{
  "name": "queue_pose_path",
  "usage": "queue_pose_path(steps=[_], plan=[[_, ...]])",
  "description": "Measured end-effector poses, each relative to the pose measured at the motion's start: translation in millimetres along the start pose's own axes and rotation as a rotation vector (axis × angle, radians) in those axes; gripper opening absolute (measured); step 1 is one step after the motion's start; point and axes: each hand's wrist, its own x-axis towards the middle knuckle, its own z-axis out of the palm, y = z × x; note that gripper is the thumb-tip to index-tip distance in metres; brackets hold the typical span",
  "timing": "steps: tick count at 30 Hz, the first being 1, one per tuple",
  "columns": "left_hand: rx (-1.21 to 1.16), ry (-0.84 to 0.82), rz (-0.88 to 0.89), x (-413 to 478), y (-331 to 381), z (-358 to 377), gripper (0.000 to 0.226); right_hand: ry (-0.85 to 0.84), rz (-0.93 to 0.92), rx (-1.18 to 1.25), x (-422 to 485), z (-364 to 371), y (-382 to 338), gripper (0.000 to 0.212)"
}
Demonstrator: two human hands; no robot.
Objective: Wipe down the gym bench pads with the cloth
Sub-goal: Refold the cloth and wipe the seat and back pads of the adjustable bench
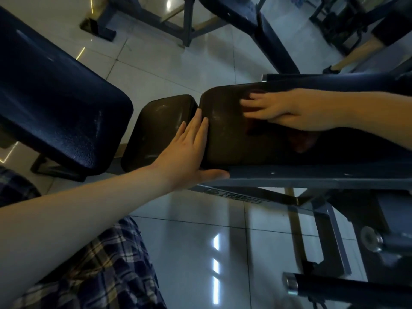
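Note:
A dark bench with two pads fills the middle of the head view: a small seat pad and a long back pad. My left hand lies flat on the near end of the back pad, fingers straight, thumb under its edge. My right hand presses flat on a dark reddish cloth on top of the back pad; its fingers are blurred. Most of the cloth is hidden under the hand and in shadow.
A second dark blue padded bench stands close at the left. The bench's grey steel frame runs below the pad. Bars with metal ends stick out at the lower right. Other machine frames and a person's leg are beyond, on glossy tiles.

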Motion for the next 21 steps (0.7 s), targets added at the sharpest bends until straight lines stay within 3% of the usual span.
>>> queue_pose_path(steps=[2,4,6,10,16,21], plan=[[-0.025,0.013,0.013,-0.7,-1.9,1.2,0.127,-0.113,-0.014,-0.044,-20.9,15.9,40.7,0.052],[-0.026,0.023,0.023,-0.2,-3.6,3.2,0.127,-0.104,-0.029,-0.151,-25.7,42.1,90.1,0.064],[-0.027,0.039,0.028,0.6,-4.2,4.6,0.127,-0.053,0.029,-0.136,-26.1,32.1,54.9,0.049],[-0.029,0.088,0.053,-0.2,-8.6,9.1,0.13,0.1,0.138,0.017,20.4,6.5,-19.8,0.052],[0.018,-0.014,-0.001,2.3,-5.0,3.7,0.129,0.169,0.145,-0.073,140.0,-3.2,-45.7,0.051],[0.004,-0.043,0.006,4.8,-6.2,3.8,0.125,0.168,0.137,-0.066,126.1,-2.3,-55.5,0.052]])
